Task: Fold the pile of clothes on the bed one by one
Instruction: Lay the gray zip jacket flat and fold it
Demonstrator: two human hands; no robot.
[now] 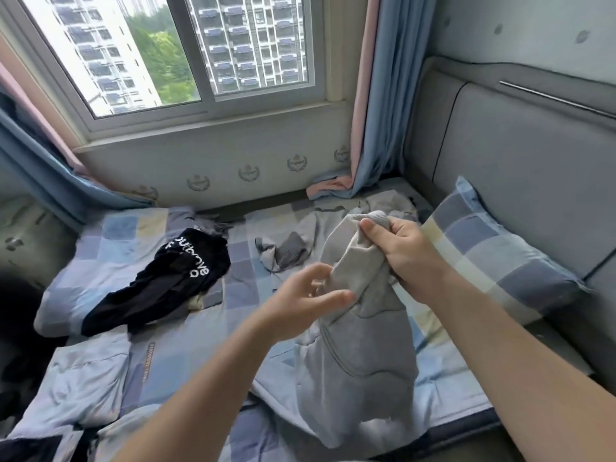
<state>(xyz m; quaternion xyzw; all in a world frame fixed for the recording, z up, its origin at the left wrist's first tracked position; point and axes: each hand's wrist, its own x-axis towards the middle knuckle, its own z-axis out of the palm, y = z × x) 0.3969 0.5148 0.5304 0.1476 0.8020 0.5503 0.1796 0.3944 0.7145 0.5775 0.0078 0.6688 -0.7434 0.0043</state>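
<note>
Bed point(173, 361) with checked blue sheet fills lower frame. Window point(186, 51) upper left. Black garment point(166, 281) crumpled left of centre. Checked pillow point(500, 261) against grey headboard point(533, 155) at right. Left hand point(310, 295), centre, fingers loosely spread at edge of grey garment point(360, 368); contact blurred. Right hand point(403, 258) clenches garment's bunched top. Garment hangs right of centre, long axis near vertical, hem toward bottom edge.

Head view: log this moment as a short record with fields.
held item: grey garment, hanging from the right hand
right hand: grips its ribbed edge
left hand: fingers loose at the fabric, not gripping
unfolded: black garment with white lettering, crumpled on the bed, left
pillow: checked, right of the hands
</note>
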